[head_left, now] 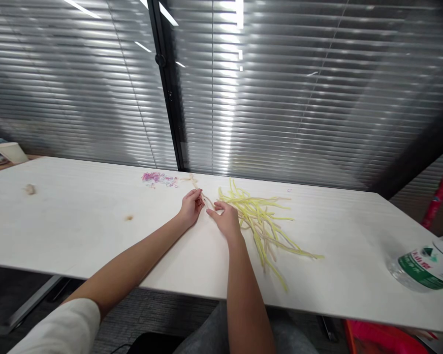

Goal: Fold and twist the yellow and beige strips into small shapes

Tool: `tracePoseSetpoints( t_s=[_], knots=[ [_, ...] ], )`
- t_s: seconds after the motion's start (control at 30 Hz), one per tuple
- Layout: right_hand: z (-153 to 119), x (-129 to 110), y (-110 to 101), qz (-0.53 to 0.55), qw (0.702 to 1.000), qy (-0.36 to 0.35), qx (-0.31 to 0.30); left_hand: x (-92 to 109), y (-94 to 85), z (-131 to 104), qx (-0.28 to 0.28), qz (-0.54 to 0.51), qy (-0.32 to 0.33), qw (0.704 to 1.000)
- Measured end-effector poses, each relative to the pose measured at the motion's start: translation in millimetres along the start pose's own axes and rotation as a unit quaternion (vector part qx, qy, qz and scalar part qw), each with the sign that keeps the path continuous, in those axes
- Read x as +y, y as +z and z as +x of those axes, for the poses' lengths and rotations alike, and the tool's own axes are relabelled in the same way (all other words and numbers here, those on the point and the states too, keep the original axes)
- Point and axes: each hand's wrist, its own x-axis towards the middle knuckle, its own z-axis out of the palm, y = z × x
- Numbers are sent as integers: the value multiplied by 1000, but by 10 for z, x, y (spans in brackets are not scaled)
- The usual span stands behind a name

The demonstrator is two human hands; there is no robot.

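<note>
Near the far edge of the white table, my left hand (pixel 191 208) pinches a beige cord (pixel 207 200). Part of that cord lies beyond my fingertips, ending in a small bundle of loose beige ends (pixel 192 179). Close by on the right, my right hand (pixel 227 220) has its thumb and index finger around the other end of the cord. Whether the cord is one strand or several is too small to make out. Beside my right hand spreads a loose pile of yellow and beige cords (pixel 260 216), partly hidden behind that hand.
Pink, purple and pale little rubber bands (pixel 158 179) lie in a heap at the back. A small beige lump (pixel 30 189) rests on the table (pixel 81 216) at left, with a brown stain (pixel 129 218) nearer. A large clear bottle (pixel 426 265) stands right; a paper cup (pixel 12 152) sits far left.
</note>
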Motion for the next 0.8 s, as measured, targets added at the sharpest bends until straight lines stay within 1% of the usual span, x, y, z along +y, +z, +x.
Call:
tracePoseSetpoints(
  t_s=[0.2, 0.8],
  knots=[
    [-3, 18, 10, -30, 999, -36, -10, -11, -5, 8, -1, 3, 0, 1000],
    [-19, 6, -8, -16, 999, -35, -16, -21, 14, -6, 2, 12, 10, 1000]
  ],
)
